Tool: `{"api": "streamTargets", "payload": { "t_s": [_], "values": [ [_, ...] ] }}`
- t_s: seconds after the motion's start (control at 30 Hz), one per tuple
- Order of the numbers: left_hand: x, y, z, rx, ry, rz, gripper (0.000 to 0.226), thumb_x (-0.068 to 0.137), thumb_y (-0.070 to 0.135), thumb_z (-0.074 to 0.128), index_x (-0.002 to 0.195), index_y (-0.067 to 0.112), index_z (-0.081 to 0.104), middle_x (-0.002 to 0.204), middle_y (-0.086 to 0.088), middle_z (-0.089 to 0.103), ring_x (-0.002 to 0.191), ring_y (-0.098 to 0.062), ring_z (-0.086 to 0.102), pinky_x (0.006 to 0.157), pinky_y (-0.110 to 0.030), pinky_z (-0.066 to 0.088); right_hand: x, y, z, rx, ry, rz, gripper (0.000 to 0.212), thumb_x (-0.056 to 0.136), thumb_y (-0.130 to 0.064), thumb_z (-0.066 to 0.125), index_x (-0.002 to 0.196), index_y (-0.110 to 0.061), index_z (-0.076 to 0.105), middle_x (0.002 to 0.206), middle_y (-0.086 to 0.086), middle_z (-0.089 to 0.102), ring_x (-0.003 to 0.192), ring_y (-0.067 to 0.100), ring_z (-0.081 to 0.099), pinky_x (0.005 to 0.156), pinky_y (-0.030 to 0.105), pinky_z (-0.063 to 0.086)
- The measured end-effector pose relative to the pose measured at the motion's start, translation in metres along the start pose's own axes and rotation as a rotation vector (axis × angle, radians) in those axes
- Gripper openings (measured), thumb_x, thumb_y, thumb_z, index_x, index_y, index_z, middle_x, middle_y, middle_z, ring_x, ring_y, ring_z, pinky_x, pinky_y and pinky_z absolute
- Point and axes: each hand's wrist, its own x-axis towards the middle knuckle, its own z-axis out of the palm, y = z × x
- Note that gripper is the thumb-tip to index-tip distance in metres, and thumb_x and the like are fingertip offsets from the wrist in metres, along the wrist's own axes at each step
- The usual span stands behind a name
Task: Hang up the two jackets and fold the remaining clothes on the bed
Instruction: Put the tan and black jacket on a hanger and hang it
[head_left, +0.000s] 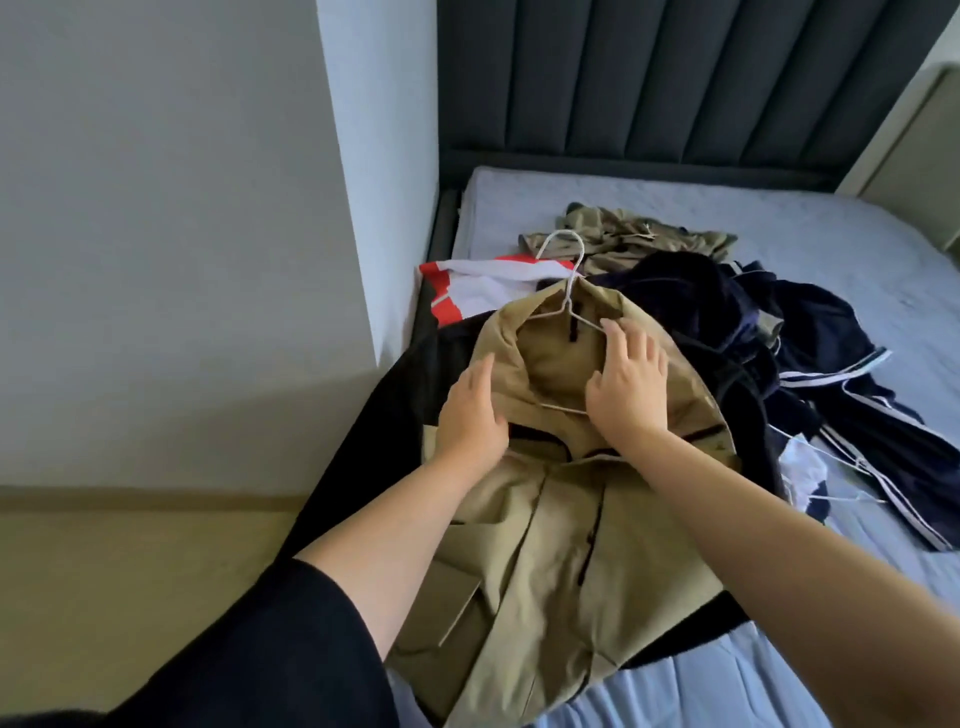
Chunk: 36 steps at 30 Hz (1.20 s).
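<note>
At the bed's (779, 218) near left corner, a person is fitting a white hanger (563, 291) into the tan jacket (545, 545), left hand (470, 415) flat, right hand (628, 384) resting relaxed; navy clothes (753, 332) are lying unfolded, nothing hung.

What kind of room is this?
Most likely a bedroom: a bed with a bare mattress and padded headboard, clothes piled on it, a tan jacket on a wire hanger.

No readable text, labels or numbers, clothing apparently unmarked
</note>
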Motion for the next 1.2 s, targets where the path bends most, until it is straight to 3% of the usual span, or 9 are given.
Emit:
{"api": "streamTargets", "payload": {
  "t_s": [0.2, 0.33, 0.5, 0.7, 0.87, 0.93, 1.03, 1.1, 1.2],
  "values": [
    [-0.027, -0.031, 0.067, 0.021, -0.165, -0.109, 0.034, 0.092, 0.016, 0.048, 0.125, 0.012, 0.056, 0.123, -0.008, 0.054, 0.120, -0.024, 0.044, 0.098, -0.031, 0.037, -0.049, 0.020, 0.060, -0.037, -0.550, -0.090, 0.042, 0.082, -0.006, 0.053, 0.122, -0.014, 0.054, 0.120, 0.006, 0.055, 0.114, 0.026, 0.045, 0.094, 0.032, 0.034],
    [-0.039, -0.045, 0.089, 0.173, -0.360, -0.020, 0.033, 0.094, 0.030, 0.047, 0.115, 0.012, 0.063, 0.117, -0.009, 0.056, 0.117, -0.026, 0.043, 0.097, -0.033, 0.036, -0.072, 0.030, 0.072, 0.063, -0.438, -0.023, 0.038, 0.078, 0.002, 0.052, 0.113, -0.009, 0.062, 0.106, 0.010, 0.063, 0.101, 0.031, 0.052, 0.085, 0.034, 0.038],
    [-0.046, -0.040, 0.088, 0.113, -0.413, 0.163, 0.030, 0.089, 0.034, 0.055, 0.110, 0.018, 0.068, 0.107, -0.004, 0.056, 0.110, -0.020, 0.042, 0.091, -0.030, 0.037, -0.097, 0.045, 0.074, 0.136, -0.362, -0.018, 0.018, 0.076, 0.009, 0.056, 0.086, 0.002, 0.070, 0.084, 0.016, 0.065, 0.084, 0.035, 0.055, 0.074, 0.037, 0.042],
    [-0.062, -0.036, 0.089, 0.238, -0.574, 0.380, 0.022, 0.088, 0.027, 0.051, 0.086, 0.012, 0.068, 0.094, -0.004, 0.045, 0.100, -0.026, 0.039, 0.071, -0.030, 0.026, -0.102, 0.058, 0.065, 0.275, -0.524, 0.255, 0.017, 0.090, -0.019, 0.061, 0.096, -0.008, 0.072, 0.100, 0.006, 0.065, 0.094, 0.020, 0.057, 0.076, 0.022, 0.036],
    [-0.064, -0.035, 0.081, 0.245, -0.716, 0.294, 0.033, 0.090, 0.051, 0.050, 0.107, 0.032, 0.071, 0.086, 0.003, 0.037, 0.105, -0.022, 0.039, 0.078, -0.028, 0.029, -0.095, 0.051, 0.061, 0.197, -0.732, 0.343, 0.048, 0.084, -0.057, 0.056, 0.064, -0.013, 0.056, 0.062, 0.000, 0.054, 0.059, 0.016, 0.051, 0.053, 0.030, 0.036],
    [-0.065, -0.036, 0.076, 0.270, -0.724, 0.250, 0.043, 0.083, 0.064, 0.052, 0.110, 0.035, 0.069, 0.087, 0.005, 0.036, 0.106, -0.020, 0.038, 0.079, -0.028, 0.030, -0.093, 0.046, 0.062, 0.083, -0.794, 0.302, 0.045, 0.075, -0.059, 0.066, 0.085, -0.015, 0.061, 0.084, 0.000, 0.055, 0.073, 0.016, 0.056, 0.061, 0.029, 0.043],
    [-0.069, -0.037, 0.071, 0.362, -0.705, 0.229, 0.065, 0.071, 0.077, 0.052, 0.118, 0.034, 0.064, 0.096, 0.004, 0.042, 0.110, -0.018, 0.038, 0.086, -0.030, 0.031, -0.095, 0.044, 0.058, 0.017, -0.901, 0.244, 0.055, 0.070, -0.034, 0.075, 0.117, -0.015, 0.054, 0.113, 0.006, 0.045, 0.096, 0.022, 0.055, 0.084, 0.033, 0.049],
    [-0.072, -0.038, 0.070, 0.419, -0.691, 0.231, 0.072, 0.068, 0.080, 0.052, 0.123, 0.034, 0.060, 0.113, 0.003, 0.047, 0.117, -0.018, 0.035, 0.097, -0.032, 0.028, -0.102, 0.046, 0.055, 0.028, -0.887, 0.221, 0.054, 0.071, -0.020, 0.073, 0.120, -0.017, 0.050, 0.117, 0.006, 0.041, 0.105, 0.025, 0.051, 0.091, 0.038, 0.047],
    [-0.075, -0.043, 0.071, 0.487, -0.670, 0.242, 0.076, 0.066, 0.080, 0.053, 0.126, 0.032, 0.056, 0.128, 0.002, 0.043, 0.128, -0.019, 0.029, 0.108, -0.038, 0.018, -0.119, 0.046, 0.051, -0.128, -0.725, 0.037, 0.031, 0.078, -0.016, 0.063, 0.107, -0.016, 0.052, 0.114, 0.007, 0.041, 0.108, 0.029, 0.043, 0.093, 0.041, 0.041]
  ]
}}
